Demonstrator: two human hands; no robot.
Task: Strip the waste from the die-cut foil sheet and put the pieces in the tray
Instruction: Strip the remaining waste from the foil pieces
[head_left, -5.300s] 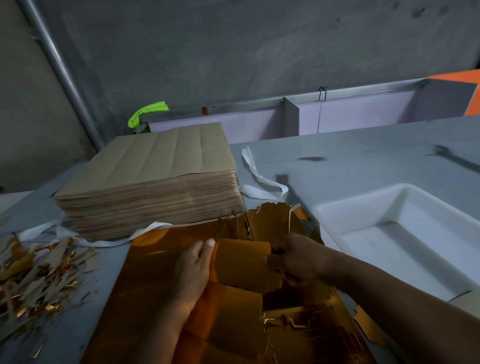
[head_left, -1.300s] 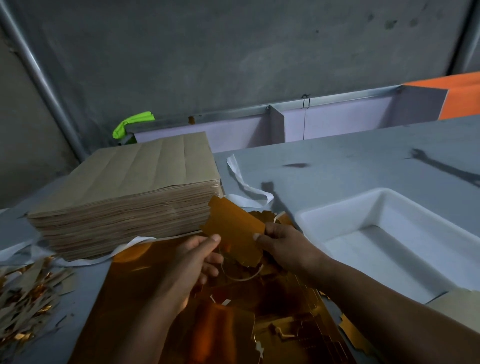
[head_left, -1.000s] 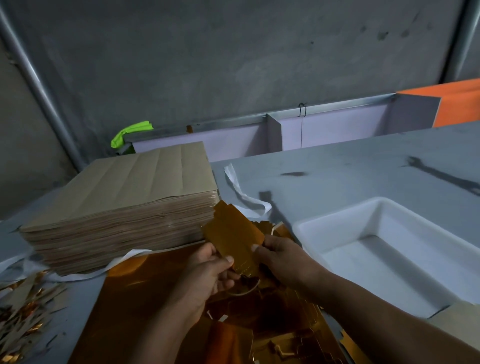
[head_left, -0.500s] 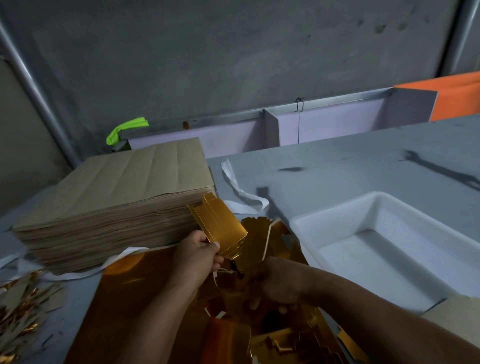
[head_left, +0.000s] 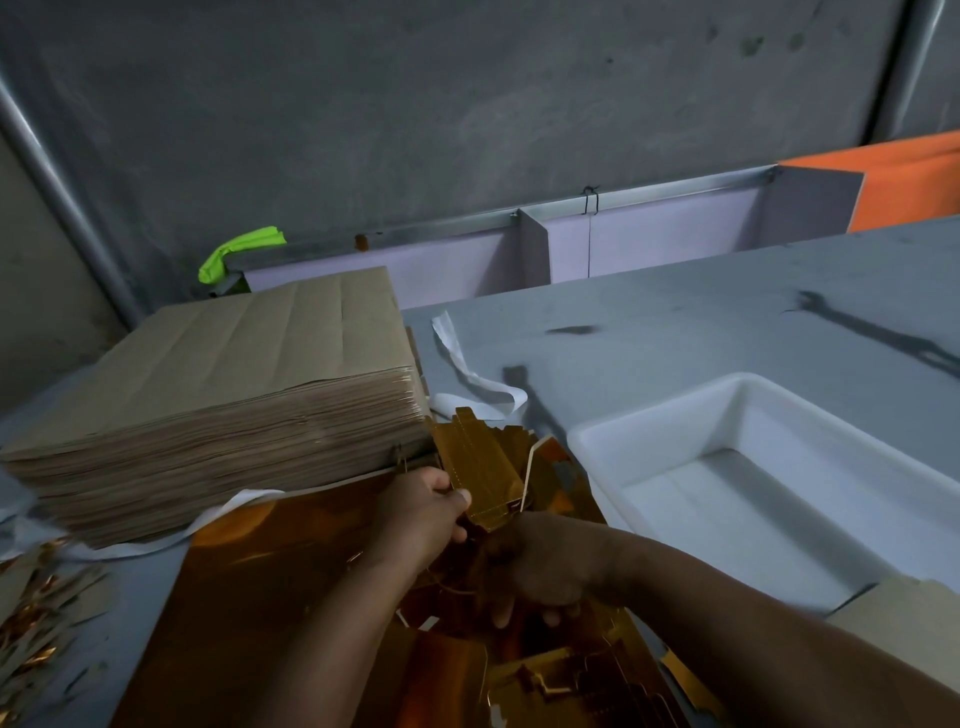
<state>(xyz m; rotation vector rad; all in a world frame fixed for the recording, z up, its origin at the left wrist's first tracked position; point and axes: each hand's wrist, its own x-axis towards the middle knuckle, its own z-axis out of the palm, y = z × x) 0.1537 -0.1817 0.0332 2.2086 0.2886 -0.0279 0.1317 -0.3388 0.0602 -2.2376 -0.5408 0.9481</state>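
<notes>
A gold die-cut foil sheet (head_left: 270, 613) lies on the grey table in front of me. My left hand (head_left: 421, 514) pinches a cut-out gold foil piece (head_left: 478, 467) and holds it tilted up above the sheet, beside the corner of the paper stack. My right hand (head_left: 540, 566) lies lower, fingers curled down into the torn foil near the sheet's middle; what it grips is hidden under the hand. The white plastic tray (head_left: 597, 441) stands to the right with nothing visible in it.
A tall stack of brown paper sheets (head_left: 218, 395) stands at the left rear, touching the foil. Foil and paper scraps (head_left: 36, 618) lie in a heap at the far left. A white strap (head_left: 467, 374) curls behind the foil. A brown sheet (head_left: 904, 623) overlaps the tray's near corner.
The foil piece came free of the sheet and passed to my left hand alone, which lifted it. My right hand let it go and dropped down onto the sheet.
</notes>
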